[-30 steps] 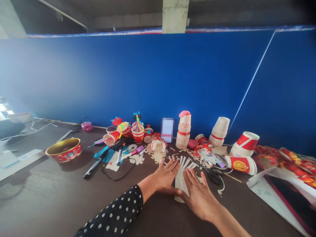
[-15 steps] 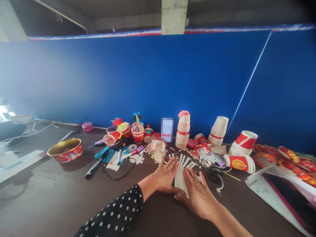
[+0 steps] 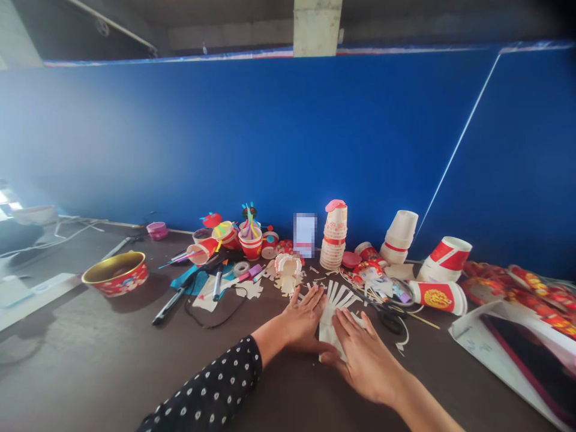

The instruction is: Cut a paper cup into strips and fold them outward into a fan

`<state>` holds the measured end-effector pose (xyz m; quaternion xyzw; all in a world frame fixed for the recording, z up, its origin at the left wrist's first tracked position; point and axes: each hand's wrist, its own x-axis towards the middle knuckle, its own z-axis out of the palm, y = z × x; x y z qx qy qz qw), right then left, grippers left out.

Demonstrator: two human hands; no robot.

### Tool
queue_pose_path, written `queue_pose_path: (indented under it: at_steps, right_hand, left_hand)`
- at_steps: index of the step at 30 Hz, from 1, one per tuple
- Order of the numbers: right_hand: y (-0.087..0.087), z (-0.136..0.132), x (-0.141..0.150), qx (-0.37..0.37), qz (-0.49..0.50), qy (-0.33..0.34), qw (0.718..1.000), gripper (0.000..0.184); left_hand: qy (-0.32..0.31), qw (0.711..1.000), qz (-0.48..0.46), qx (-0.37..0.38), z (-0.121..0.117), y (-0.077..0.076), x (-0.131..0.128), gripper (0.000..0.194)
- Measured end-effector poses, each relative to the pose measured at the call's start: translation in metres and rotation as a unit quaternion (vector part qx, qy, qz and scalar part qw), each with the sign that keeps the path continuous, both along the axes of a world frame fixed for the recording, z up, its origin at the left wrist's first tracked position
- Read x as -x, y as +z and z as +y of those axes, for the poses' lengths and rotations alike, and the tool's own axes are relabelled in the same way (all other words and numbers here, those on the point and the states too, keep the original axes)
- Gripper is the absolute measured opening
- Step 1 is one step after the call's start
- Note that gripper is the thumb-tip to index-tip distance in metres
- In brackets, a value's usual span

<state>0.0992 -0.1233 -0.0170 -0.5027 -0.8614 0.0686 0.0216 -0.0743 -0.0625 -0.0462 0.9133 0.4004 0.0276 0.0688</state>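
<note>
A piece of white paper (image 3: 330,336), its far end cut into a fan of narrow strips, lies on the dark table between my hands. My left hand (image 3: 301,323) rests flat along its left side, fingers stretched out, covering part of that edge. My right hand (image 3: 360,357) lies flat over its right side with the fingers straight and the thumb pointing inward. Neither hand is closed round anything. Just past the fingertips stands a white paper cup shape with a cut, scalloped edge (image 3: 288,273). Black-handled scissors (image 3: 390,318) lie right of my right hand.
A stack of paper cups (image 3: 333,240) stands behind the strips. Red and white cups (image 3: 438,297) lie at the right, near a tablet-like device (image 3: 526,360) on paper. To the left are a gold-lined red bowl (image 3: 116,275), a marker (image 3: 218,283) and a tape roll (image 3: 241,268).
My right hand has shifted very slightly on the paper. The left hand stays in place, and the view has tilted a little.
</note>
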Motion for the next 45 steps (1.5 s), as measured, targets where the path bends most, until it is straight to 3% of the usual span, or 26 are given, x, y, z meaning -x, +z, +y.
queue_pose_path:
  at_steps: [9,16,22,30,37,45]
  right_hand:
    - [0.016,-0.005,-0.001,0.020,-0.006,0.005,1.000,0.071]
    - [0.017,0.000,0.005,0.002,0.000,0.014,1.000,0.064]
    - [0.013,0.003,0.008,-0.006,-0.036,0.017,0.999,0.079]
    - [0.005,0.004,0.006,-0.012,-0.017,0.009,1.000,0.084]
    - [0.010,0.003,0.003,0.003,-0.013,0.011,1.000,0.074]
    - [0.008,0.003,0.006,-0.010,-0.022,0.014,1.000,0.078]
  left_hand:
    - [-0.007,1.000,-0.001,0.022,0.001,0.001,0.002,0.102]
    - [-0.010,1.000,-0.006,0.006,-0.002,0.004,0.001,0.100]
    - [-0.004,1.000,0.002,0.003,-0.004,0.006,0.000,0.100]
    - [-0.063,0.995,-0.042,-0.070,-0.019,0.020,0.001,0.077]
    - [-0.047,0.998,-0.043,-0.028,-0.032,0.014,0.004,0.058]
    - [-0.038,0.999,-0.029,0.003,-0.032,0.015,0.001,0.053]
